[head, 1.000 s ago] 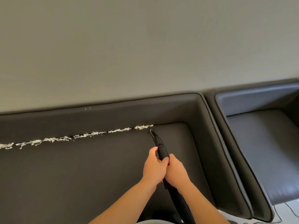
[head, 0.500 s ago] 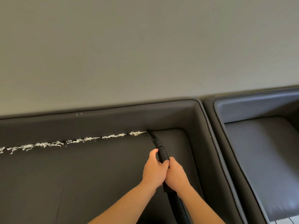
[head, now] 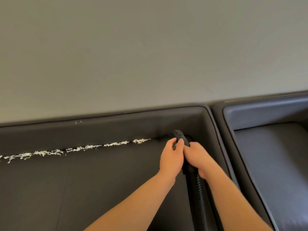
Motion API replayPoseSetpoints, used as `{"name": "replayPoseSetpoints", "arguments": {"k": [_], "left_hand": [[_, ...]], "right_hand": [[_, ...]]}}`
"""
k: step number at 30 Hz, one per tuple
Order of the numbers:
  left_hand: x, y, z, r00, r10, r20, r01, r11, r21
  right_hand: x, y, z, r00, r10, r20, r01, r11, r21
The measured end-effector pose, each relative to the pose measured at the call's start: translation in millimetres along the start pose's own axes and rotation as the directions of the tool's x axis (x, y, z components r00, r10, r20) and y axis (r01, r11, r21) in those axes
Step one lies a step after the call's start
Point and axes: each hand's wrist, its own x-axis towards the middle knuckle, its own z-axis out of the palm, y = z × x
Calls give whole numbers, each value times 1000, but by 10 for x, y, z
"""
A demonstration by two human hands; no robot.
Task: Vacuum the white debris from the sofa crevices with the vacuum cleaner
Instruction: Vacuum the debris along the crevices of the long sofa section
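Black vacuum nozzle (head: pixel 179 135) toward crevice (head: pixel 160 138)

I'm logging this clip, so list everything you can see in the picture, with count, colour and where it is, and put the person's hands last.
Sofa: one, dark grey, across the lower left and middle, against the wall.
Debris: one strip of shreds, white, in the crevice between seat and backrest, running from the left edge to just short of the nozzle.
Specks: two, white, on top of the backrest.
Nozzle: one, black, at the crevice near the sofa's right corner.
Hose: one, black, ribbed, running from the hands to the bottom edge.
Armchair: one, grey, at the right, beside the sofa.
Wall: one, beige-grey, upper half.
Hands: left hand and right hand, side by side, gripping the vacuum's black tube behind the nozzle.
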Motion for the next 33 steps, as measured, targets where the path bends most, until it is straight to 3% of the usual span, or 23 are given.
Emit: {"name": "replayPoseSetpoints", "arguments": {"k": [5, 10, 17, 23, 33], "left_hand": [[-56, 94, 102, 986, -5, 166, 39, 980, -198], [26, 195, 23, 980, -41, 194, 97, 953, -286], [-64, 138, 37, 967, -38, 252, 106, 959, -264], [-176, -20, 31, 978, 7, 209, 49, 963, -264], [-86, 19, -57, 975, -28, 221, 74, 976, -203]], "right_hand": [[233, -437, -266, 997, 17, 80, -13, 999, -52], [354, -678, -180, 994, 1, 113, 13, 992, -123], [267, -613, -215, 995, 3, 98, 10, 991, -135], [153, -541, -181, 993, -31, 110, 49, 984, -169], [149, -520, -80, 992, -16, 122, 29, 995, -98]]}}
